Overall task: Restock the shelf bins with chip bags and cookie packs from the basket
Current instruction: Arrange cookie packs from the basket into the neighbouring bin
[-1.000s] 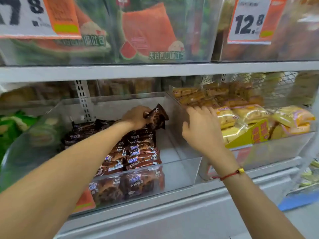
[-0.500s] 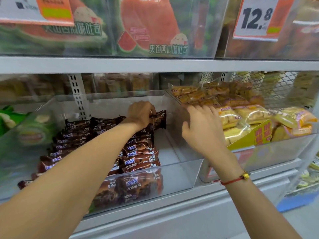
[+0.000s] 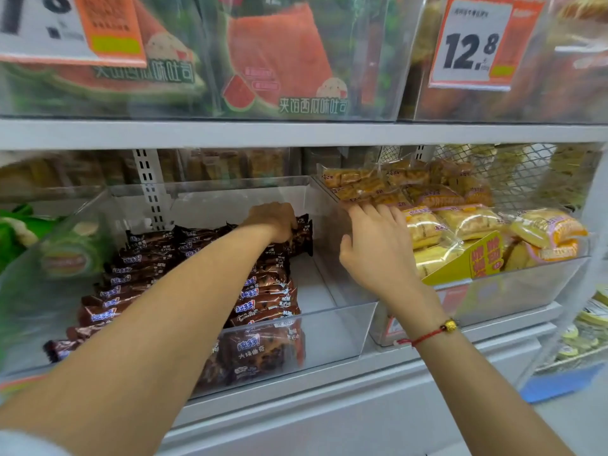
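- Left hand (image 3: 274, 222) reaches deep into the clear shelf bin (image 3: 342, 327), fingers curled down over a dark brown cookie pack (image 3: 301, 236) at the back of the right-hand row
- Right hand (image 3: 378, 248) is spread with straight fingers, its fingertips (image 3: 357, 210) resting on the clear wall that divides this bin from the one beside it; it holds nothing
- that gripped pack is glossy brown with small white lettering, standing on edge against the packs in front of it
- more brown cookie packs (image 3: 263, 291) with blue and white logos fill the bin in two rows, one row running up under the left forearm, the other (image 3: 138, 274) further left; two packs at the front face outward through the clear front wall
- bare bin floor shows to the right of the rows, between the packs and the dividing wall
- neighbouring bin on the right holds yellow wrapped cakes (image 3: 467, 222) and a yellow card (image 3: 483, 258) with red print
- a red string bracelet (image 3: 427, 335) with a gold bead circles the right wrist
- above the shelf board, watermelon-printed bags (image 3: 279, 60) sit behind clear fronts, beside a price tag (image 3: 473, 44) reading 12.8
- left forearm hides part of the middle of the rows
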`<state>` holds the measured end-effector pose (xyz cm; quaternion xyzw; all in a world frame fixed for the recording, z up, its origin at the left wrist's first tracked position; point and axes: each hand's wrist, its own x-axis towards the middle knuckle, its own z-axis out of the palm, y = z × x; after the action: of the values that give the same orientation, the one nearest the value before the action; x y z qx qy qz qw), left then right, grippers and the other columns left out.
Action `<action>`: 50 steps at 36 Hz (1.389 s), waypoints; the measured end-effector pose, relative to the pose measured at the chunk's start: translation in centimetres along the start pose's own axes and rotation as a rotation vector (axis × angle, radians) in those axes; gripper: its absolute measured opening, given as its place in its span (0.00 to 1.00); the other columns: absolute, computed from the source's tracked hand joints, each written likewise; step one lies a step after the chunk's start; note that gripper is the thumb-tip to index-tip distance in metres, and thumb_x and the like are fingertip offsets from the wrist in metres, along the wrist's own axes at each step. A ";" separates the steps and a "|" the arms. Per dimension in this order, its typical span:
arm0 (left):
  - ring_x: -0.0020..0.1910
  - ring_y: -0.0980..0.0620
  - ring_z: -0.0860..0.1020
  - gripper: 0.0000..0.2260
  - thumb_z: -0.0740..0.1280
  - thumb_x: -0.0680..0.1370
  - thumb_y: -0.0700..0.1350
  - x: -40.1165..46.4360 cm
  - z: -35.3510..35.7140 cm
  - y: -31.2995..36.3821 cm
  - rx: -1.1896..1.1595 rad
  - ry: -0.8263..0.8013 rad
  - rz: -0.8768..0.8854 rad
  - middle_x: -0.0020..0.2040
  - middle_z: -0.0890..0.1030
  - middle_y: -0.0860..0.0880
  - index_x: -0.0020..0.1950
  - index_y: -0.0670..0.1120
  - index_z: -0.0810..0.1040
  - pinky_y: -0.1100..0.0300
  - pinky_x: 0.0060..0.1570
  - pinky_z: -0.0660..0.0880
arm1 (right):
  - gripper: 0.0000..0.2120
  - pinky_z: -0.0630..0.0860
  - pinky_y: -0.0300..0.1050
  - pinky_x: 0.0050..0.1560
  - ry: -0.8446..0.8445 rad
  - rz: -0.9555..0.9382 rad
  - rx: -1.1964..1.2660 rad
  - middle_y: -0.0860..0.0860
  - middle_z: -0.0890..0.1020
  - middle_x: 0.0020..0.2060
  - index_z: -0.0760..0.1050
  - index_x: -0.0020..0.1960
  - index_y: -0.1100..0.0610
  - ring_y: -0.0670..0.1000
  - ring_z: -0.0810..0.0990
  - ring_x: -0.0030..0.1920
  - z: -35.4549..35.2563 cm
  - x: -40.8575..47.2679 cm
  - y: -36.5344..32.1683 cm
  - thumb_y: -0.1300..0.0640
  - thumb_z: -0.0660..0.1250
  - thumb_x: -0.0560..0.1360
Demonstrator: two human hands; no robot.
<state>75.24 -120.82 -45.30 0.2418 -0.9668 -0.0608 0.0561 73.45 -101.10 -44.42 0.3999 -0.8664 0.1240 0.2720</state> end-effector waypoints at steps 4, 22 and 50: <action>0.63 0.44 0.74 0.17 0.62 0.80 0.44 -2.3 -0.5 0.6 -0.046 0.091 -0.024 0.68 0.74 0.48 0.69 0.53 0.73 0.54 0.58 0.71 | 0.19 0.57 0.46 0.65 -0.075 -0.019 -0.028 0.53 0.76 0.61 0.70 0.66 0.56 0.55 0.70 0.63 -0.6 0.1 -0.1 0.56 0.60 0.75; 0.43 0.65 0.76 0.10 0.66 0.76 0.46 -25.1 -2.5 4.2 -0.557 0.389 -0.041 0.45 0.79 0.64 0.54 0.60 0.78 0.66 0.42 0.71 | 0.17 0.68 0.51 0.57 0.123 -0.178 0.334 0.52 0.78 0.55 0.76 0.59 0.54 0.55 0.73 0.58 -5.2 -9.8 -1.1 0.56 0.67 0.71; 0.56 0.43 0.77 0.18 0.63 0.79 0.41 -43.9 28.0 -2.2 -0.562 -0.457 -0.642 0.66 0.73 0.43 0.70 0.45 0.70 0.52 0.55 0.73 | 0.28 0.66 0.53 0.69 -1.271 -0.343 0.426 0.56 0.63 0.73 0.55 0.77 0.57 0.57 0.63 0.72 11.0 -37.2 -9.8 0.49 0.58 0.82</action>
<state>110.89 -99.44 -76.70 0.4840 -0.7770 -0.3854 -0.1162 96.55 -88.96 -74.70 0.5709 -0.7391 -0.0119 -0.3574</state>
